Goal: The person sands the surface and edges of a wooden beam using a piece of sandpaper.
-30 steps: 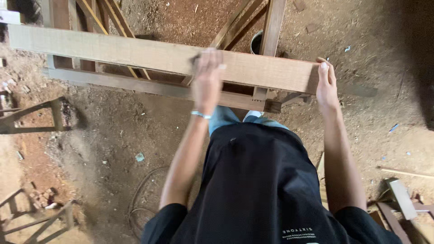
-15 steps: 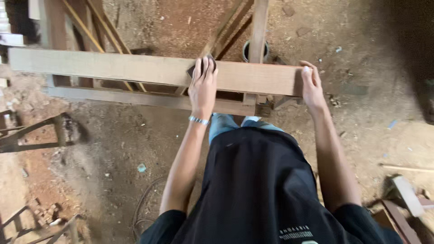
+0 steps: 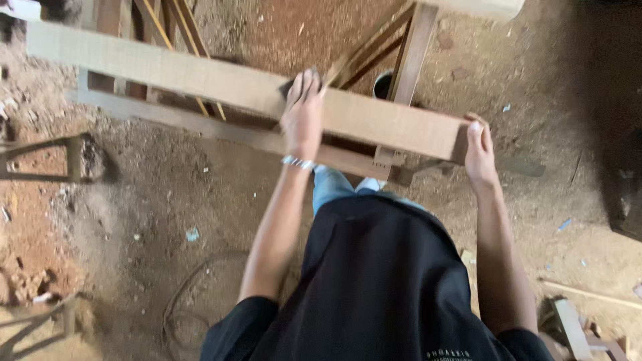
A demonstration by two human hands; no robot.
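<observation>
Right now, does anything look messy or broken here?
Nothing looks broken. The long plank lies slanted across the wooden frame, under the left hand and gripped at its end by the right hand. Sawdust and offcuts litter the dirt floor.

Person wears a black short-sleeved shirt, sleeves ending above the elbows, forearms bare. Small pale printed marking near the shirt's lower right hem. Light blue jeans visible beyond the shirt. A thin silver bracelet circles the left wrist. Right wrist bare; no gloves on either hand.
</observation>
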